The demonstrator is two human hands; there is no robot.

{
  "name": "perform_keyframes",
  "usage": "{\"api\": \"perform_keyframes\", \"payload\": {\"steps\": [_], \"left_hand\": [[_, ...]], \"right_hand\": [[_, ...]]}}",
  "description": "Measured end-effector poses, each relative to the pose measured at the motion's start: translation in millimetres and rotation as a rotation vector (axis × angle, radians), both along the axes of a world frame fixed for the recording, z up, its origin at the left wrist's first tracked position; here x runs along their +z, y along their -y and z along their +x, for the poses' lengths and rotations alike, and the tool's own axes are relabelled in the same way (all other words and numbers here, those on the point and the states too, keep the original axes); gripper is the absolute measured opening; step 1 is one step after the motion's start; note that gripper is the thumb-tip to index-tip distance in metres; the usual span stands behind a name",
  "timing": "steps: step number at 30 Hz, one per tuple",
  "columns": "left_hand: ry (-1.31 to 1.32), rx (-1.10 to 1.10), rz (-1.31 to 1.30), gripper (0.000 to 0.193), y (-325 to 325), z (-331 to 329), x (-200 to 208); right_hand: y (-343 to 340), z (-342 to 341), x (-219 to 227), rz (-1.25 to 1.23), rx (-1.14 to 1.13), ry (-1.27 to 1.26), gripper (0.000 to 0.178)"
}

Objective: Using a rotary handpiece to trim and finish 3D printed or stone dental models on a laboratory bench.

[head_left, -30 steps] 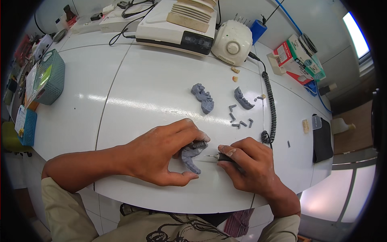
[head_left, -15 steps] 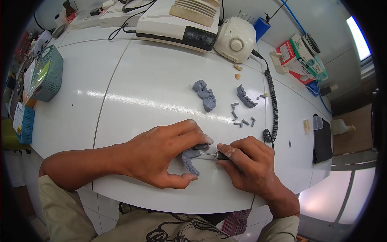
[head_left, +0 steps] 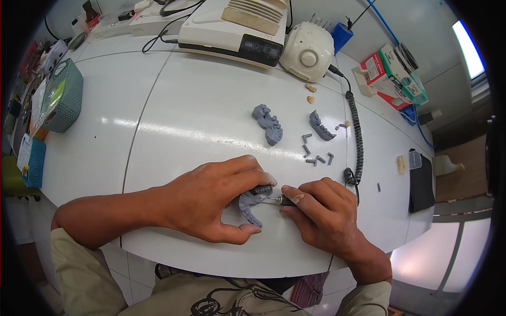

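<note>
My left hand [head_left: 213,197] is closed around a grey dental model [head_left: 250,206], a curved arch held low over the white table. Its fingers lie along the far side and the thumb presses the near end, while the palm hides part of the arch. Between the fingers and thumb of my right hand [head_left: 327,210] is a black-handled rotary handpiece [head_left: 286,200]. The handpiece's thin metal tip meets the right side of the model. Farther off lie a second grey dental model [head_left: 269,125] and a smaller grey arch piece [head_left: 321,126], with several small grey pegs [head_left: 307,150] nearby.
At the back stand a white machine [head_left: 234,34] and a cream control unit [head_left: 309,51]. A coiled black cord [head_left: 358,134] runs down from the unit at right. Blue baskets [head_left: 66,97] sit on the left, cardboard boxes [head_left: 395,76] at the back right.
The handpiece tip and my right hand have shifted slightly left, further over the model. My left hand and the model have turned or moved only a little.
</note>
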State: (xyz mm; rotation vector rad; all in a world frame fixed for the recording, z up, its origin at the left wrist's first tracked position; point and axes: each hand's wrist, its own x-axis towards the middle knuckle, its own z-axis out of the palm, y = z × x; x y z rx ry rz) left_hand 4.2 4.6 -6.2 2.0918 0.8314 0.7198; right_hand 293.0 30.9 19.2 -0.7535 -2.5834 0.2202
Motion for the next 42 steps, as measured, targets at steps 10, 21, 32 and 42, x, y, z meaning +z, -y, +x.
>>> {"api": "perform_keyframes", "payload": {"steps": [10,21,32,42], "left_hand": [[-0.006,0.002,-0.002,0.074,0.2,0.7,0.0],[-0.022,0.004,0.000,0.072,0.4,0.3,0.5],[-0.019,0.001,0.027,0.072,-0.3,0.6,-1.3],[-0.042,0.005,-0.014,0.071,0.6,0.8,2.3]], "right_hand": [[1.5,-1.1,-0.8,0.015,-0.009,0.005,0.034],[0.9,-1.5,0.6,0.008,-0.011,0.003,0.034],[0.6,-1.4,-0.4,0.010,-0.013,-0.011,0.032],[0.1,-0.8,-1.1,0.014,0.002,-0.012,0.032]]}}
